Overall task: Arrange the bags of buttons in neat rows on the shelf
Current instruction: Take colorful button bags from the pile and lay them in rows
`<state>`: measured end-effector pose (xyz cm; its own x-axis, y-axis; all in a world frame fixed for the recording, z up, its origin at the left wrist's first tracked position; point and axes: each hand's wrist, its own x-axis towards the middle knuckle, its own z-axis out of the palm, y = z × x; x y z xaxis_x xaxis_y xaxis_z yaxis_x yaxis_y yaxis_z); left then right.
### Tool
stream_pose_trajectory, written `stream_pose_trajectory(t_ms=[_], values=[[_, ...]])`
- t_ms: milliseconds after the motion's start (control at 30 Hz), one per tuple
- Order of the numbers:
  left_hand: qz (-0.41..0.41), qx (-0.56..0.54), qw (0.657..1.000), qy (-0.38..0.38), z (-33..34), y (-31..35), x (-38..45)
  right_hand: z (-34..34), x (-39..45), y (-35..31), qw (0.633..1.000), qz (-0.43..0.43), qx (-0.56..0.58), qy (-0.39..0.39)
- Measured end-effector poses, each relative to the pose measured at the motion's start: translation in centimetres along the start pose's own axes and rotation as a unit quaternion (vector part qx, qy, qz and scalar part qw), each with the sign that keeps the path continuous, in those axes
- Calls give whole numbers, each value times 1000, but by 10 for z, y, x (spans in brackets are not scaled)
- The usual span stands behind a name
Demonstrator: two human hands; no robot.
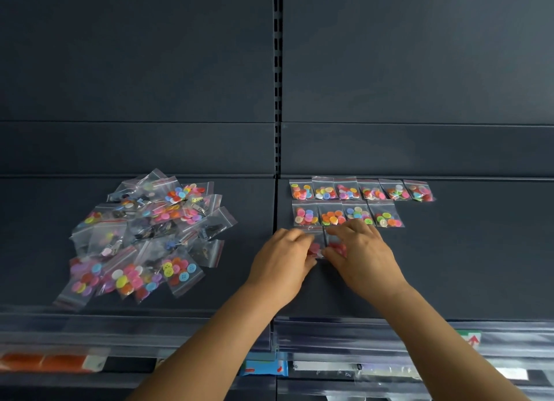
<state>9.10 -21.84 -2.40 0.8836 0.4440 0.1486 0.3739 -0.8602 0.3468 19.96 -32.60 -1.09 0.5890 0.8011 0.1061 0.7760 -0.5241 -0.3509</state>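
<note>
Two bags lie side by side: left hand (281, 258) pinches one (314, 248), right hand (361, 255) the other (336, 247).

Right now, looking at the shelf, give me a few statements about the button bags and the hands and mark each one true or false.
1. The back row of arranged bags holds six bags. True.
2. The loose pile of bags lies to the right of the neat rows. False: it lies to their left.
3. The second row holds four bags. True.
4. The left hand rests on the pile. False: it is beside the right hand at the bags in the third row.
5. The shelf is white. False: it is dark grey.
</note>
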Motion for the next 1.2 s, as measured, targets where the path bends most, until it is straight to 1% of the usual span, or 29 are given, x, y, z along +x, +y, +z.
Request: stream_pose_trajectory(t_ms=[100, 200, 400, 600, 733, 933, 1033, 1200], values=[[3, 29, 999, 13, -13, -8, -9, 2, 1, -18, 999, -33, -3, 8], [-14, 50, 998, 27, -30, -22, -24, 5, 3, -40, 997, -73, -8, -6], [-85, 54, 993, 57, -57, -67, -62, 21, 8, -101, 989, -142, 13, -37], [-149, 65, 984, 67, -80, -118, -102, 47, 11, -157, 983, -175, 38, -51], [-188, 88, 977, 56, -87, -149, -119, 65, 10, -183, 983, -160, 39, -75], [-228, 119, 966, 34, -90, -180, -131, 81, 9, -200, 990, -97, 9, -98], [-220, 95, 970, 50, -91, -187, -133, 85, 10, -203, 993, -65, -7, -100], [-202, 15, 975, 93, -96, -188, -131, 86, 14, -207, 995, -28, 2, -97]])
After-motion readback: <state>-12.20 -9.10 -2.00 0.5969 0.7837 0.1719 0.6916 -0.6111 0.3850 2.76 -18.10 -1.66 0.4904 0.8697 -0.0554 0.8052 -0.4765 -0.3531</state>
